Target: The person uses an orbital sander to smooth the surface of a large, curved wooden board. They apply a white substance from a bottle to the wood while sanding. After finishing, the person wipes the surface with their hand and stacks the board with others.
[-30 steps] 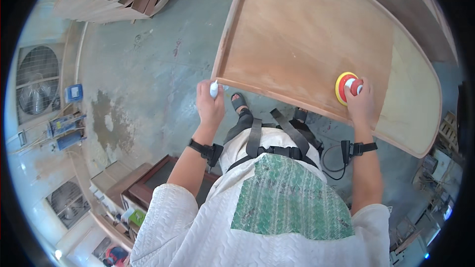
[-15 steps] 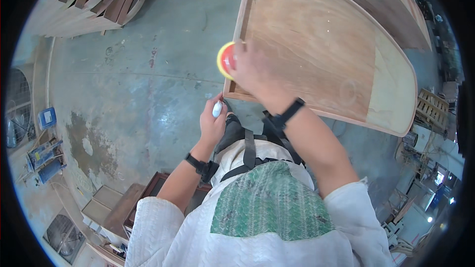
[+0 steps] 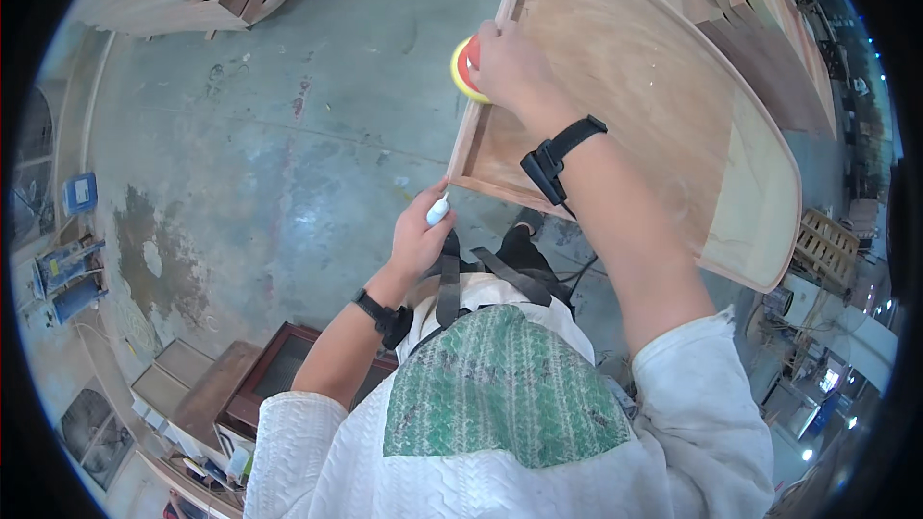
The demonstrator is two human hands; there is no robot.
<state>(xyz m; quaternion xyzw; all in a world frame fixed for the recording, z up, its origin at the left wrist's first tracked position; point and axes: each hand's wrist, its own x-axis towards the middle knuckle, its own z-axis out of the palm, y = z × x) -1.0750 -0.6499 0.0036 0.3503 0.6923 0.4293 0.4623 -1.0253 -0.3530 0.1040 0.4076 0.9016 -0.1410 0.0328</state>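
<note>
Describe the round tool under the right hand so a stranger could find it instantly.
Start at the large curved plywood panel that fills the upper right. Follow its straight left edge up to where the right hand presses down. Under that hand sits the sanding pad, a small disc with a yellow rim and red centre, the only bright colour against the brown wood and grey floor.

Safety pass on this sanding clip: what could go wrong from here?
1. The right hand holds the yellow sanding pad right at the wooden panel's left rim; it could slip off the edge.
2. The left hand, holding a small white object, sits near the panel's corner and could get knocked.
</note>
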